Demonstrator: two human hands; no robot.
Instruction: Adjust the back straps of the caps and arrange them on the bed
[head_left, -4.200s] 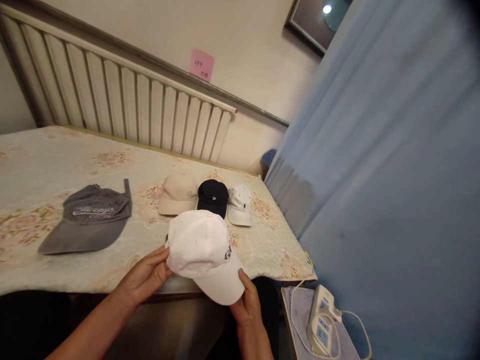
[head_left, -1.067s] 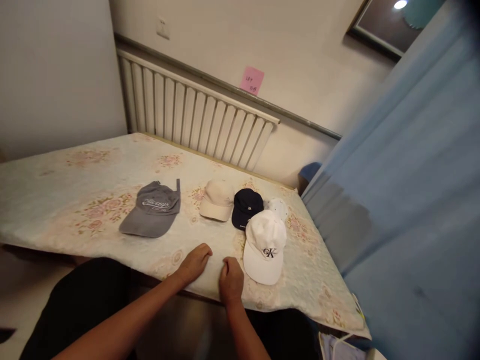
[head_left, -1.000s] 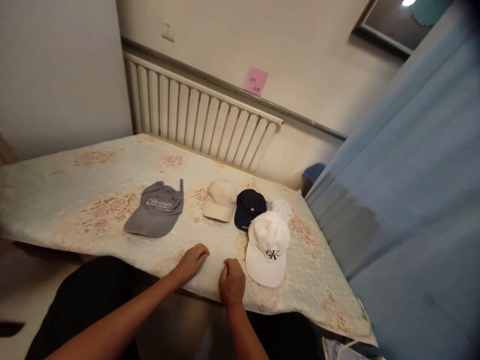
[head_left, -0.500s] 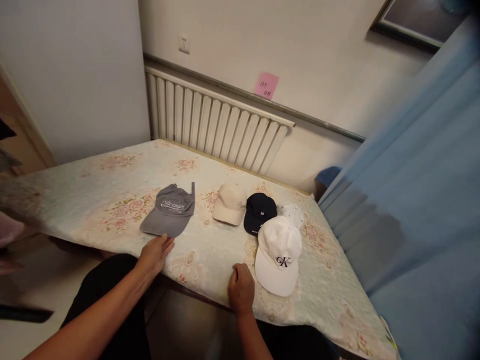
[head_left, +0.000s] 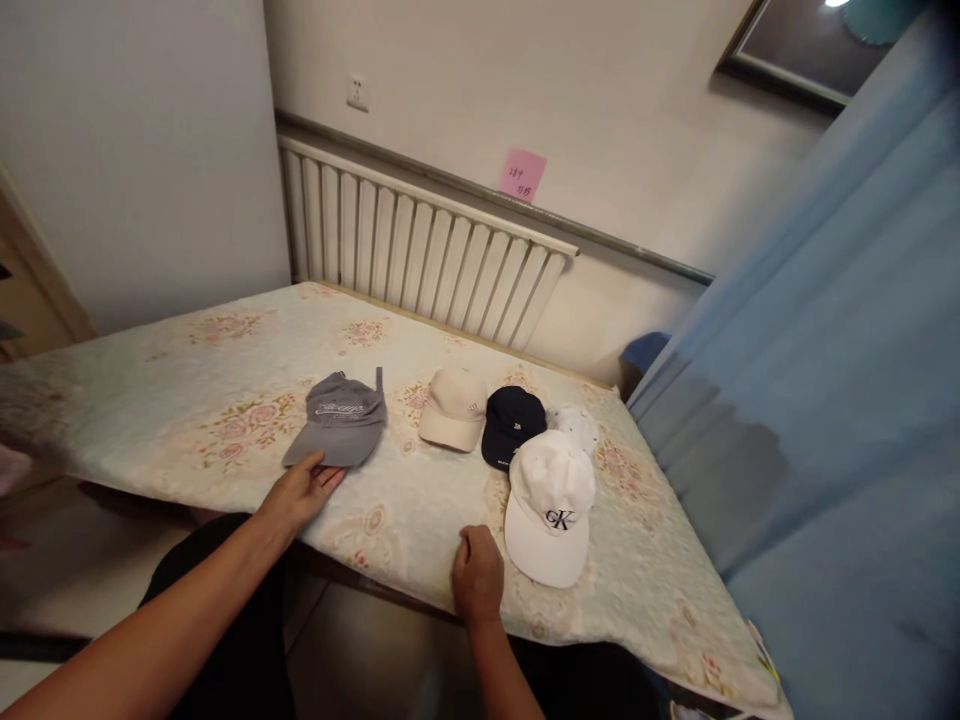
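My left hand [head_left: 302, 490] pinches the front of the brim of a grey baseball cap [head_left: 349, 410], thumb on top and fingers under it. White script runs across that cap's front, and its back strap sticks up. My right hand [head_left: 478, 575] is closed in a fist at the near edge of the table, with nothing seen in it. Just right of the fist lies a white cap [head_left: 551, 480] with black "CK" lettering. Behind it are a black cap [head_left: 514, 420], a beige cap [head_left: 452, 405] and a partly hidden white patterned cap [head_left: 576, 428].
A floral cloth [head_left: 247, 420] covers the table. At the back, a white radiator [head_left: 420, 245] stands against the wall beneath a pink note [head_left: 523, 175]. A blue curtain [head_left: 817, 400] hangs along the right side. Part of another person [head_left: 11, 470] shows at the far left edge.
My left hand has slid farther onto the grey cap's brim, the thumb now over it and the brim slightly raised. My right fist stays in place. The view has shifted a little.
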